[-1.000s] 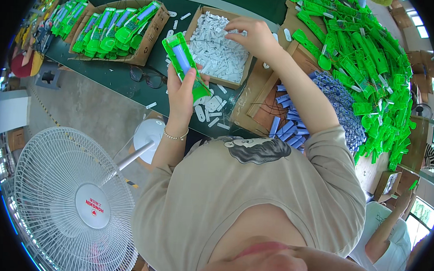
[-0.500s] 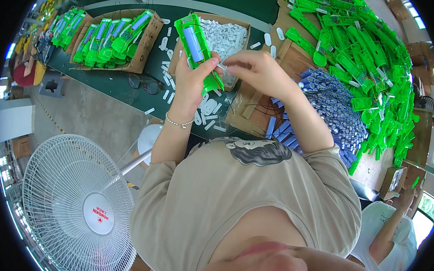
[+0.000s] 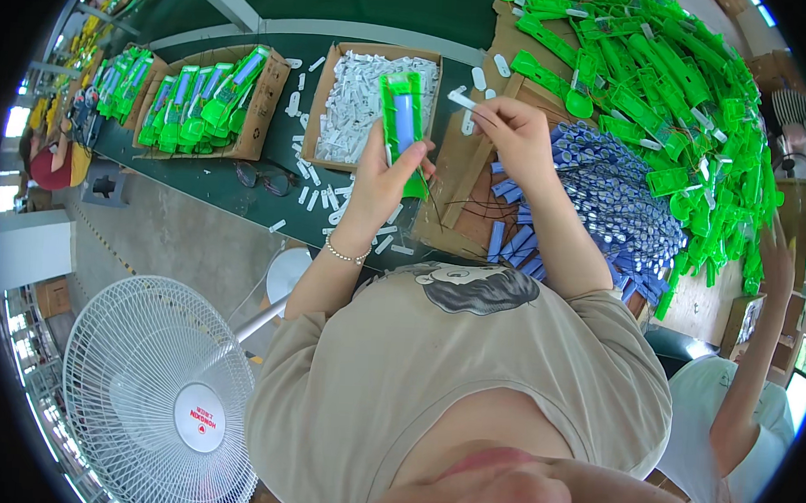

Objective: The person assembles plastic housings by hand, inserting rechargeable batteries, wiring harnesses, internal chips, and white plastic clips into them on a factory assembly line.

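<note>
My left hand (image 3: 387, 174) is wrapped round the lower part of a green plastic housing (image 3: 389, 94), its thumb across the front. A blue cylindrical cell (image 3: 403, 117) lies lengthwise in the housing, and thin dark wires show at its lower end. To the right, apart from the housing, my right hand (image 3: 523, 142) pinches a small white plastic strip (image 3: 462, 98) between thumb and fingertips. Behind the housing stands a cardboard box (image 3: 318, 108) heaped with small white plastic pieces (image 3: 351, 96).
Green housings fitted with blue cells fill a carton (image 3: 267, 103) at the left. Loose white pieces and glasses (image 3: 276, 183) lie on the dark green table (image 3: 217, 182). Blue cells (image 3: 594, 201) and green housings (image 3: 689, 93) are heaped right. A fan (image 3: 155, 375) and a co-worker's arm (image 3: 746, 392) flank me.
My right hand has drawn away from the housing to the right, and the white strip now shows in its fingertips. The housing has turned more upright in my left hand. The whole view has shifted slightly.
</note>
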The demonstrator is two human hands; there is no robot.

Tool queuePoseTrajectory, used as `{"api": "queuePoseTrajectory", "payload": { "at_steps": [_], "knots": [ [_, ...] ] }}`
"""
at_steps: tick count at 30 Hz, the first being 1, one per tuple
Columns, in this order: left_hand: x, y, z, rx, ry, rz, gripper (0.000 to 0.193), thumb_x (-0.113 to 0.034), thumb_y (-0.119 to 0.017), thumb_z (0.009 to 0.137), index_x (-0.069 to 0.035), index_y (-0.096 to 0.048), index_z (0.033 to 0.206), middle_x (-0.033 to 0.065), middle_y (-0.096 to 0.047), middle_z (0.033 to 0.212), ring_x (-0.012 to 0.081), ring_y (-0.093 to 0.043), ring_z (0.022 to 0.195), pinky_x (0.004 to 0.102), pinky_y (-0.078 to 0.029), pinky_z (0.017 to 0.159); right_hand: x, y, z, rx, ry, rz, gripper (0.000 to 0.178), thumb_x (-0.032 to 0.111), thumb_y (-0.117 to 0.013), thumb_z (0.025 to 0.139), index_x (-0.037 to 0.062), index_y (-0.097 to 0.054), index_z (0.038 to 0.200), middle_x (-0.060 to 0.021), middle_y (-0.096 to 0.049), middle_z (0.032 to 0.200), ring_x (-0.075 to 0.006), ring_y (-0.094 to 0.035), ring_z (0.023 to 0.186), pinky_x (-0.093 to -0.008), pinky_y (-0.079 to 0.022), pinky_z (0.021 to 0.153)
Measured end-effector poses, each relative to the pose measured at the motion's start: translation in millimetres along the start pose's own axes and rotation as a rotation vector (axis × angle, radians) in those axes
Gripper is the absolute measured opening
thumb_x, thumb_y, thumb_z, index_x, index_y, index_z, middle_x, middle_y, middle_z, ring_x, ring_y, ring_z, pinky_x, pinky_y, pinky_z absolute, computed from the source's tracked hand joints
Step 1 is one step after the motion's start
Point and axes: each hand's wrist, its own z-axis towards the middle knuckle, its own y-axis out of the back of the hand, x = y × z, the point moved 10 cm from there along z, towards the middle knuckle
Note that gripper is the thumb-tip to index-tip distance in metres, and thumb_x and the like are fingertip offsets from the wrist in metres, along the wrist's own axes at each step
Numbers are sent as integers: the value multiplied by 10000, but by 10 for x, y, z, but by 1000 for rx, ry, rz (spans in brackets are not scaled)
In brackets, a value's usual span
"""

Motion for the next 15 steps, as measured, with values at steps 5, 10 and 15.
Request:
{"api": "queuePoseTrajectory", "payload": {
  "at_steps": [5,10,15],
  "knots": [
    [134,-258,-44,156,91,91,397,-154,-529,947,-28,-378,1292,114,-599,965,148,-607,733,288,-511,652,77,-16,0,90,-6,47,179,129,-631,880,-37,-663,825,-4,-606,686,-54,-513,661,-223,-402,587],
    [103,-382,-37,254,47,283,399,-141,-533,939,-13,-382,1285,87,-597,928,123,-600,717,267,-494,644,160,51,-2,12,-24,-200,218,166,-667,857,-38,-646,782,-6,-548,609,-47,-435,575,-237,-344,501],
    [46,-405,-111,335,142,146,391,-135,-570,913,-10,-422,1252,63,-584,845,125,-612,688,279,-509,631,200,71,-2,32,-69,-458,249,197,-679,841,-38,-639,771,-11,-498,562,-50,-377,543,-267,-321,469]
  ]
}}
